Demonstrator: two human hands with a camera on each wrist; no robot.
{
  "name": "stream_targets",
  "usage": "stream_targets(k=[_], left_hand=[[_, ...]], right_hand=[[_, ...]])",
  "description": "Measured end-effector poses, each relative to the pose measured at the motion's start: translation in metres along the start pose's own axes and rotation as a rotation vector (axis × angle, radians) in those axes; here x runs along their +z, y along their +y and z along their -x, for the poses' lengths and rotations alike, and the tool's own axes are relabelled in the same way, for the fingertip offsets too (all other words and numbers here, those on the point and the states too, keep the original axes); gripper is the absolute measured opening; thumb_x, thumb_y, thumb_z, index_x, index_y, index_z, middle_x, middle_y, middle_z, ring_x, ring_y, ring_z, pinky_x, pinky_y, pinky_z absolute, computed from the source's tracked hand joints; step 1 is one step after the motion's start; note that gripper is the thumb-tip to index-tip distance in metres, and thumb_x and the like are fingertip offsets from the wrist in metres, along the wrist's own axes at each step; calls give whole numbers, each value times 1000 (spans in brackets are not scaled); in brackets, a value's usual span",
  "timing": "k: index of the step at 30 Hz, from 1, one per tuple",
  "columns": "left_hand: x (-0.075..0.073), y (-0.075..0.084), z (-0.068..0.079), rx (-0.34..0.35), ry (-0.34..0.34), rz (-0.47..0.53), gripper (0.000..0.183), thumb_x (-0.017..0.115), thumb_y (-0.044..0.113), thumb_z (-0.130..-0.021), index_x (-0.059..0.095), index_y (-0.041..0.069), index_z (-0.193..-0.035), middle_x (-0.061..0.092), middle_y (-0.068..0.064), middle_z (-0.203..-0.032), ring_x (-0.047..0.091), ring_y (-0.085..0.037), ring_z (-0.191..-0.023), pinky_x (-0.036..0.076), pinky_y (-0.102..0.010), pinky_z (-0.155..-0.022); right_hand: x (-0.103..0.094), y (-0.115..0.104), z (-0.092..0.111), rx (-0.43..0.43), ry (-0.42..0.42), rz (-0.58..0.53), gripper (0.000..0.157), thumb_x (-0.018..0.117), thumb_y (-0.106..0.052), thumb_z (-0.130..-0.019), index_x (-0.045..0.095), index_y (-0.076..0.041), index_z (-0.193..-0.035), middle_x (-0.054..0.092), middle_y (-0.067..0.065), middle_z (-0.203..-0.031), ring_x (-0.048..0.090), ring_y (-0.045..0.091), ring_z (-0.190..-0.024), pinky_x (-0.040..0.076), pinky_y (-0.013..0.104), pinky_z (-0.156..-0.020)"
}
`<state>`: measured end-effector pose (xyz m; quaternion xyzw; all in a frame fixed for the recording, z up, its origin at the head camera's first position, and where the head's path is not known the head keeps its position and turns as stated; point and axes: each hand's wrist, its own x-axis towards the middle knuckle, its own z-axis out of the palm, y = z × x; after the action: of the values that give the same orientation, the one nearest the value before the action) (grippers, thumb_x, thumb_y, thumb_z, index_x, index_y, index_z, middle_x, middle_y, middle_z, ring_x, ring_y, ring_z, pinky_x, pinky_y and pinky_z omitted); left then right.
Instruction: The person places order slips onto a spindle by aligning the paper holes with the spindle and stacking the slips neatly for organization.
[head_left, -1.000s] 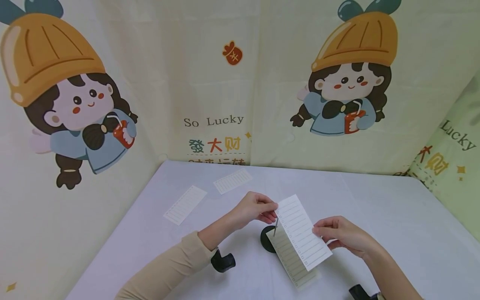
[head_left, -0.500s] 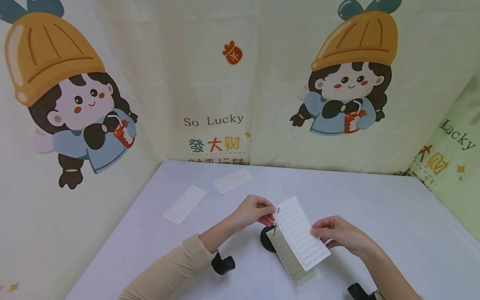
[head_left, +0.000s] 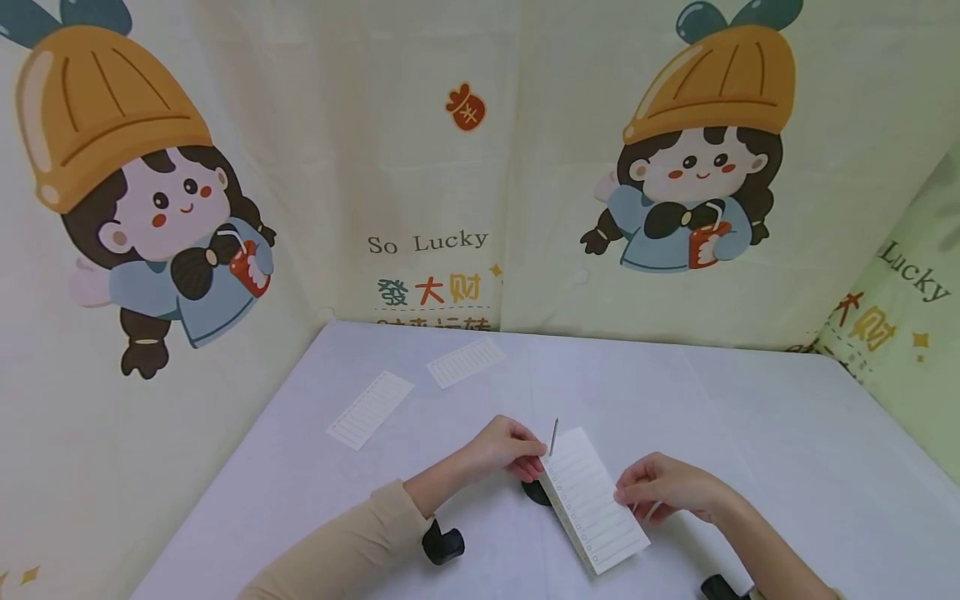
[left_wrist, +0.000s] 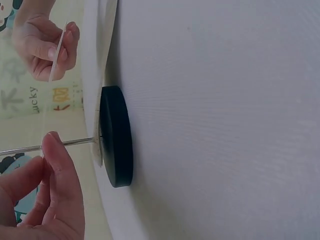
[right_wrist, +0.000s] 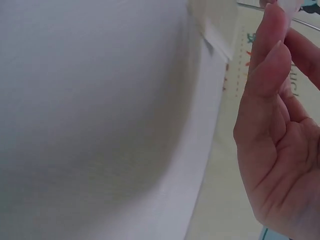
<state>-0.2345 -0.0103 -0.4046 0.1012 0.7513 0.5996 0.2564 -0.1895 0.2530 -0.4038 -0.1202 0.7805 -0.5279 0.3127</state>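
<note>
A lined checklist sheet (head_left: 592,504) is stretched between both hands, partway down the thin metal rod (head_left: 554,437) of a bill spike. Its near-left corner is pinched by the left hand (head_left: 512,447), right beside the rod. My right hand (head_left: 670,489) pinches the sheet's right edge between thumb and fingers. The rod's tip stands up above the paper. In the left wrist view, the spike's round black base (left_wrist: 119,137) rests on the table, with another paper (left_wrist: 105,42) low on the rod against it. The held sheet shows edge-on there, well above that paper.
Two more lined sheets lie flat on the white table (head_left: 750,433): one sheet (head_left: 371,410) at the left, another sheet (head_left: 466,363) farther back. A printed cloth (head_left: 420,167) hangs behind the table's far edge. Black wrist cameras sit by both forearms.
Both hands have lowered the sheet down the spike. More of the rod now sticks out above it, and the sheet covers most of the paper beneath in the head view.
</note>
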Motion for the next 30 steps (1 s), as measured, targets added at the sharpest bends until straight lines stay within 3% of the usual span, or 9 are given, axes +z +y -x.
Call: stream_targets(k=[15, 30], left_hand=[[6, -12, -3, -67, 3, -109, 9, 62, 3, -83, 65, -5, -79, 63, -14, -59, 56, -13, -45, 52, -27, -47], [9, -19, -9, -70, 26, -173, 10, 63, 3, -82, 65, -4, -75, 60, -10, -53, 55, -13, -42, 51, -28, -44]], right_hand=[[9, 6, -10, 113, -4, 94, 17, 66, -18, -81, 65, -3, -75, 60, -1, -57, 54, 5, -49, 40, 17, -44], [12, 8, -14, 140, 15, 141, 19, 67, -18, -81, 66, -1, -72, 61, 0, -56, 49, 3, -44, 37, 13, -41]])
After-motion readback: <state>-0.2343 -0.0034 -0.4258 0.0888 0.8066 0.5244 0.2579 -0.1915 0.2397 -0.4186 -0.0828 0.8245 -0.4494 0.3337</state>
